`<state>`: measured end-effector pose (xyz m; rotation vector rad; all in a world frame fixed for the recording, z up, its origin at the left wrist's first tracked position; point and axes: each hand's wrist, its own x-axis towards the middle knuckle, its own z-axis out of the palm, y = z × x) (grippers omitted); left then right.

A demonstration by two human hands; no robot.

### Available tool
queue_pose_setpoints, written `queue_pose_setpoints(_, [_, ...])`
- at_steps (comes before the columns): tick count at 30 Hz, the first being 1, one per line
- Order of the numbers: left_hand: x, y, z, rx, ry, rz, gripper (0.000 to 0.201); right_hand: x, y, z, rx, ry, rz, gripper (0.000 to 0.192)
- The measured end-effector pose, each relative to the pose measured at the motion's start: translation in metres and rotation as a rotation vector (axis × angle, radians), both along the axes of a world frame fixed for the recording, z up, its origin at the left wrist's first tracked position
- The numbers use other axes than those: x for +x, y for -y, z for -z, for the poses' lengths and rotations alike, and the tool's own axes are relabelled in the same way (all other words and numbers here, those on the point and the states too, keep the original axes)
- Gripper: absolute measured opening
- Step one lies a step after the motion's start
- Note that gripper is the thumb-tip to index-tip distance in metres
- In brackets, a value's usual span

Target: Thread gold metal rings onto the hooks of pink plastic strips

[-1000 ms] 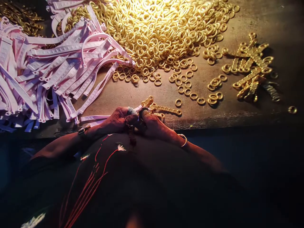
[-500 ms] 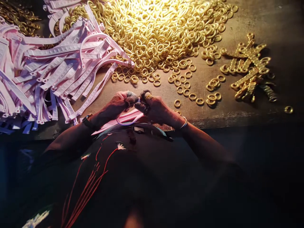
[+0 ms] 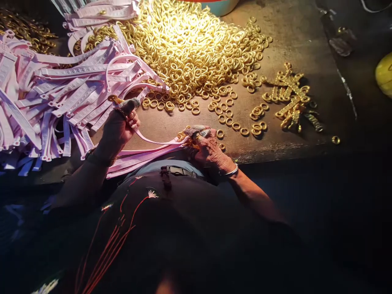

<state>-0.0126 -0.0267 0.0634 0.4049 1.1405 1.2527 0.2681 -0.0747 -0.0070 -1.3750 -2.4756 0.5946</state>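
My left hand (image 3: 118,124) is closed around one end of a pink strap (image 3: 153,141). The strap curves down and rightward to my right hand (image 3: 210,151), whose fingers are pinched on its other end. More pink straps (image 3: 137,161) run from the right hand's grip along the table's front edge. Several gold rings (image 3: 181,136) show at the right fingertips; how they attach to the straps is hidden by the fingers. Grey coverings (image 3: 131,105) wrap some of my fingertips. Loose gold rings (image 3: 220,133) lie just beyond the right hand.
A large pile of pink straps (image 3: 70,81) fills the left side. Behind my hands spreads a heap of gold rings (image 3: 190,61). Gold ringed pieces (image 3: 290,96) are stacked at the right. A basin (image 3: 222,7) stands at the back, and a yellow round object (image 3: 385,75) is far right.
My hands have moved apart from their close pinch. The left went up and leftward, drawing the strap out between them; the right dropped slightly, turning. The view has shifted right.
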Motion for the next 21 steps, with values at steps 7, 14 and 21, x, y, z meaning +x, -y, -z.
queue_pose_setpoints(7, [0.003,0.010,-0.003,-0.090,0.165,-0.184,0.037,-0.002,0.005,-0.008,-0.006,-0.043,0.032,0.053])
queue_pose_setpoints(14, [0.023,0.007,-0.005,0.012,0.178,-0.177,0.029,-0.041,-0.005,-0.004,0.191,0.023,-0.028,0.048])
queue_pose_setpoints(21, [0.006,0.012,-0.029,0.167,0.210,-0.265,0.025,-0.057,-0.032,0.005,0.365,-0.087,-0.003,0.025])
